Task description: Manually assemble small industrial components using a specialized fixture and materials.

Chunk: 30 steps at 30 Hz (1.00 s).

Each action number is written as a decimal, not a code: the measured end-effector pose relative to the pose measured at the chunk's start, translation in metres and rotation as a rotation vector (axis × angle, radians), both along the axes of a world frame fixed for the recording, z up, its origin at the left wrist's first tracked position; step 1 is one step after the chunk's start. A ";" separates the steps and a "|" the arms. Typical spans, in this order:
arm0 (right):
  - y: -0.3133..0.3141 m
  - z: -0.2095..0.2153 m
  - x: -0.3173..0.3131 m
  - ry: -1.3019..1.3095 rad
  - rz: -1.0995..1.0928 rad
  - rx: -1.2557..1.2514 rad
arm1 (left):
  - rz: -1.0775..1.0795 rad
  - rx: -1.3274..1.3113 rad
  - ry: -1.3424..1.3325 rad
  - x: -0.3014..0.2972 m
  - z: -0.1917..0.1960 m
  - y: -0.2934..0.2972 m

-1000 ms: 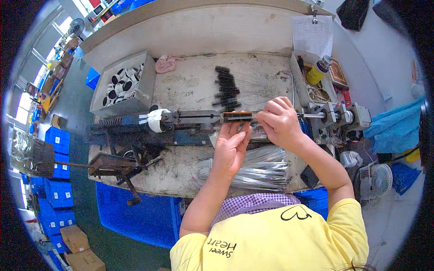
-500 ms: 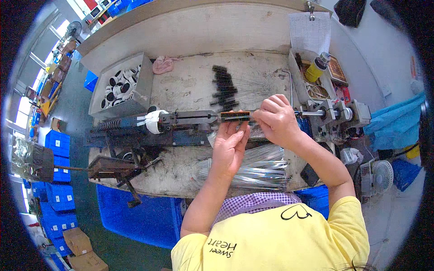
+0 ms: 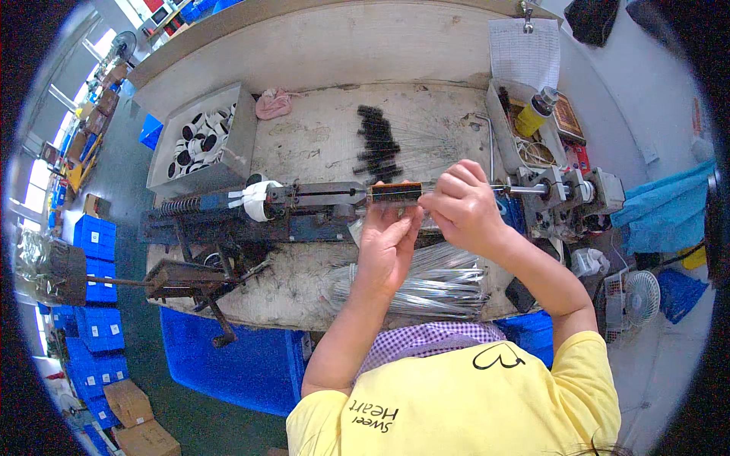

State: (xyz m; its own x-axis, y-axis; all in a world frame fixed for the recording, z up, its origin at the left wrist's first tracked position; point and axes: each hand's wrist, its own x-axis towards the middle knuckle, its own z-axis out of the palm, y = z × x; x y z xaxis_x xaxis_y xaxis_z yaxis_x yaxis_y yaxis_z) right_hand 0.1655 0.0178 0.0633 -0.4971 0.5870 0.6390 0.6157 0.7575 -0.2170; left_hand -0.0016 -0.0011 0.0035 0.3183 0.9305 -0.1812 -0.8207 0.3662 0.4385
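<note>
A dark strip of bristles (image 3: 395,193) with an orange-brown upper edge lies in line with the long metal jaw (image 3: 327,195) of a bench machine. My left hand (image 3: 386,247) comes up from below, its thumb and fingers closed on the underside of the bristles; some fingertips are hidden behind them. At the strip's right end my right hand (image 3: 464,205) is pinched, and what sits between its fingertips is too small to make out. To its right is the machine's steel shaft (image 3: 526,190). Farther back lies a row of finished-looking black wire brushes (image 3: 376,140), thin stems pointing right.
A bundle of silvery wires (image 3: 437,285) lies in front of the machine. At the left stands a box (image 3: 245,140) of white-and-black round parts, beside a pink cloth (image 3: 274,104). A tray (image 3: 498,125) with a yellow bottle (image 3: 536,112) stands back right. A weighted lever (image 3: 114,283) juts out left.
My right hand has shifted slightly left along the strip. A shiny line across the bristles has gone from sight, and more of their dark face shows. My left hand stays beneath them.
</note>
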 end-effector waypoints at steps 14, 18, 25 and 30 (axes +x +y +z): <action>0.003 -0.012 0.035 -0.080 -0.199 -0.112 | 0.018 -0.011 0.046 0.000 0.007 0.002; 0.002 -0.020 0.032 -0.058 -0.148 -0.053 | 0.013 0.002 0.046 -0.003 0.006 0.002; -0.010 -0.005 0.031 0.276 -0.110 -0.085 | -0.014 0.014 0.048 -0.004 0.010 0.000; -0.064 0.114 0.038 0.826 1.200 -0.571 | -0.056 0.004 0.072 0.000 0.006 -0.003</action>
